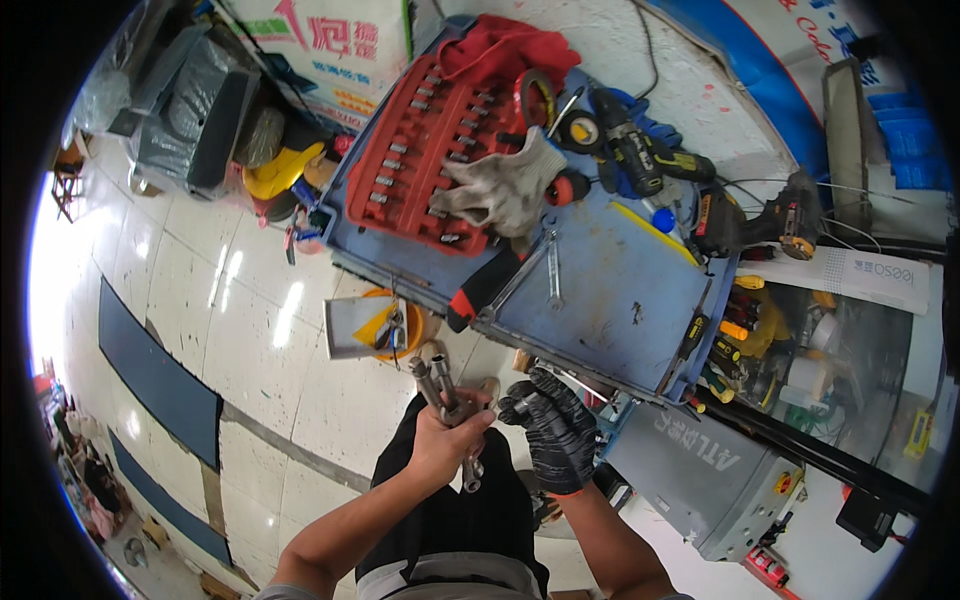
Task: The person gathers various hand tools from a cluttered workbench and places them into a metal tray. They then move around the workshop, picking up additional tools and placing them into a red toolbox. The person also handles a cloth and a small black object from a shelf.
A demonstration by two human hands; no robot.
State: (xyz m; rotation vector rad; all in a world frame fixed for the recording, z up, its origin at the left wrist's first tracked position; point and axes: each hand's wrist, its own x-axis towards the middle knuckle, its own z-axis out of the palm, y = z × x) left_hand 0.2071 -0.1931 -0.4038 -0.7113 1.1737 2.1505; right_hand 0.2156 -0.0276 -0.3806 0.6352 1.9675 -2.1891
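Observation:
My bare left hand (447, 445) is closed around several silver socket wrenches (424, 378). Their socket ends stick out above the fist, and more metal shows below it. Close beside it, my right hand (556, 430) wears a dark grey-and-black knit glove with an orange cuff. Its fingers are curled in, and a bit of metal seems to show at the fingertips, too small to name. Both hands are in front of my legs, just short of the blue tool cart (590, 300). On the cart top lies a combination wrench (555, 270).
A red socket case (400, 165) stands open on the cart, partly under a light work glove (505, 185). Cordless drills (635, 150) and a yellow strip (655, 233) lie farther right. Below the cart's left edge is a yellow bucket (412, 330). A grey metal box (690, 480) stands right.

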